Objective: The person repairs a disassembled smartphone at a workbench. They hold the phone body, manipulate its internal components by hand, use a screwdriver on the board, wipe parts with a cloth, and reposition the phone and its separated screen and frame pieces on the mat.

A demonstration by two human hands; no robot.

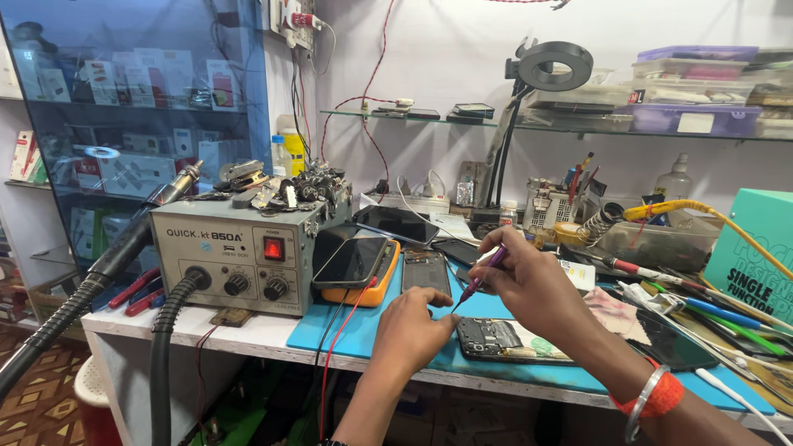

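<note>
Nearest to me is my right forearm, cut off by the lower edge, an orange and silver bangle (652, 399) round the wrist. Above it my right hand (529, 277) curls almost closed, thumb and fingers pinched on a purple-handled screwdriver (481, 279) that slants down to the left. Its tip sits just off my left fingertips, and I can't make out whether it touches anything.

My left hand (409, 329) lies knuckles up on the blue mat (363, 326), fingers loosely bent and pointing right. It grips nothing that I can see, though its fingertips come right up to the left end of the opened phone (505, 339). Whether they press on it I can't tell. That phone lies flat on the mat, directly under my right hand, which hides part of its upper edge; the small parts inside are too fine to read.

Beyond my left hand a dark phone (353, 262) leans on an orange meter (373, 285), with another flat phone panel (426, 272) just right of it. Further left stands the grey hot-air station (239, 252), its red switch lit, its black hoses running out of the lower left of my view. Right of my right hand is a clutter of tweezers and cables, hard to separate, and a teal box (756, 248) cut off by the edge. A ring lamp (555, 64) stands behind.
</note>
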